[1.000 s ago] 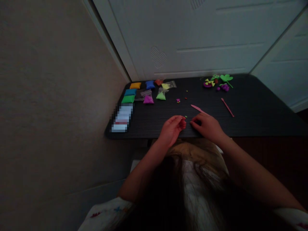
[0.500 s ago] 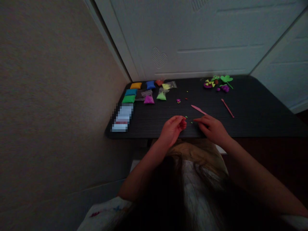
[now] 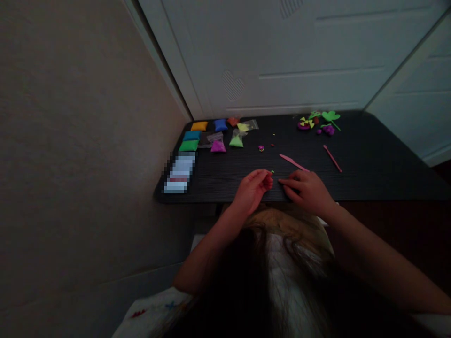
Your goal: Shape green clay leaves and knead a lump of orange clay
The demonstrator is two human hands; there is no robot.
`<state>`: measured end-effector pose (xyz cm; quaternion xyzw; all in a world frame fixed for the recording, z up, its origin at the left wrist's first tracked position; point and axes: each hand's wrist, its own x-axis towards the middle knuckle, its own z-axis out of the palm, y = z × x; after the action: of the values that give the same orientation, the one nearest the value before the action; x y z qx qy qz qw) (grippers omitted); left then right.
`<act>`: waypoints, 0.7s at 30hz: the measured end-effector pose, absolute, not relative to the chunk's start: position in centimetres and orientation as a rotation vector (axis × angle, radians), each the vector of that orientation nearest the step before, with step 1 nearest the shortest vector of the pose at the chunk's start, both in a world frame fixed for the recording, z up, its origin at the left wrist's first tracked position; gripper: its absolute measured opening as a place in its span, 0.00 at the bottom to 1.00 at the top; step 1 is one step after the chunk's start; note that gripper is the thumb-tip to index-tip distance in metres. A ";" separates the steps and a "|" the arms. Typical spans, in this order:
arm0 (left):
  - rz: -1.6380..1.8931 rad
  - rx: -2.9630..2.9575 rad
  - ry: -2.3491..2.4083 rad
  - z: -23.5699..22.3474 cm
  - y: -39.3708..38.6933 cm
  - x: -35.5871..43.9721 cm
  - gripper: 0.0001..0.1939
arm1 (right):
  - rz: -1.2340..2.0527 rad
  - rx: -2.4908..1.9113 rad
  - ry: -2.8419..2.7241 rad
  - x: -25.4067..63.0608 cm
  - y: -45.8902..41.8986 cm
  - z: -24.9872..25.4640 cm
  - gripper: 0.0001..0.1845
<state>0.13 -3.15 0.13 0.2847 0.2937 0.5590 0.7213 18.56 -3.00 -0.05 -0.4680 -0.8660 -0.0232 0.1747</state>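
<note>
My left hand (image 3: 252, 188) rests at the front edge of the dark table (image 3: 369, 169), its fingers curled and pinched together round something too small to name. A tiny green speck (image 3: 272, 171) lies just beyond its fingertips. My right hand (image 3: 307, 188) lies close to the right of it, fingers pressed down flat on the table top, fingertips pointing left toward the left hand. A pink modelling tool (image 3: 293, 162) lies just behind the right hand.
Several small bags of coloured clay (image 3: 211, 134) lie at the table's back left, a blurred card (image 3: 178, 173) at the left edge. Clay figures (image 3: 319, 121) stand at the back right, a second pink stick (image 3: 332, 158) in front of them. A white door rises behind.
My right hand drew back to the right half a second ago, uncovering a green bit, and has now slid left again over that spot. The left hand has stayed put.
</note>
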 end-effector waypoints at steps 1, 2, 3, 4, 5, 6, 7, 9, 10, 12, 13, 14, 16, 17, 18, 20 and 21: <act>1.234 0.633 0.648 0.1 -3.1 0.1 0.05 | -0.065 -1.296 -2.480 18.6 -3.0 0.0 0.17; 1.233 0.635 0.646 0.1 -3.1 0.1 0.05 | -0.068 -1.285 -2.494 18.6 -3.0 0.0 0.17; 1.231 0.635 0.643 0.1 -3.1 0.1 0.05 | -0.076 -1.301 -2.489 18.6 -3.0 0.0 0.17; 1.230 0.635 0.640 0.1 -3.1 0.1 0.05 | -0.085 -1.336 -2.469 18.5 -3.0 0.0 0.17; 1.228 0.636 0.638 0.1 -3.1 0.2 0.05 | -0.091 -1.375 -2.443 18.5 -3.0 0.0 0.18; 1.227 0.636 0.639 0.1 -3.1 0.2 0.05 | -0.095 -1.406 -2.418 18.5 -3.0 -0.1 0.18; 1.227 0.633 0.642 0.1 -3.1 0.2 0.05 | -0.094 -1.421 -2.406 18.5 -3.0 -0.1 0.18; 1.228 0.629 0.645 0.1 -3.1 0.2 0.05 | -0.085 -1.392 -2.433 18.5 -3.0 -0.1 0.18; 1.228 0.627 0.645 0.1 -3.1 0.2 0.05 | -0.079 -1.368 -2.457 18.5 -3.0 -0.1 0.18; 1.231 0.628 0.642 0.1 -3.1 0.2 0.05 | -0.079 -1.371 -2.461 18.5 -3.0 -0.1 0.18; 1.232 0.632 0.642 0.1 -3.1 0.2 0.05 | -0.087 -1.404 -2.437 18.5 -2.9 -0.1 0.18; 1.232 0.636 0.643 0.1 -3.1 0.2 0.06 | -0.098 -1.444 -2.403 18.6 -2.9 -0.2 0.18; 1.231 0.642 0.643 0.1 -3.1 0.2 0.06 | -0.114 -1.477 -2.373 18.6 -2.9 -0.2 0.19; 1.232 0.644 0.642 0.1 -3.1 0.2 0.06 | -0.114 -1.455 -2.389 18.6 -2.9 -0.2 0.18; 1.231 0.646 0.641 0.1 -3.1 0.2 0.06 | -0.109 -1.419 -2.418 18.7 -2.9 -0.2 0.18; 1.233 0.643 0.641 0.0 -3.1 0.2 0.06 | -0.101 -1.376 -2.450 18.7 -3.0 -0.2 0.18; 1.234 0.641 0.641 0.0 -3.1 0.2 0.06 | -0.107 -1.388 -2.441 18.7 -3.0 -0.2 0.18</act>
<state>0.19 -3.10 0.04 0.2903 0.2903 0.5585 0.7208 18.66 -3.00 -0.22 -0.4873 -0.8568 -0.0374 0.1648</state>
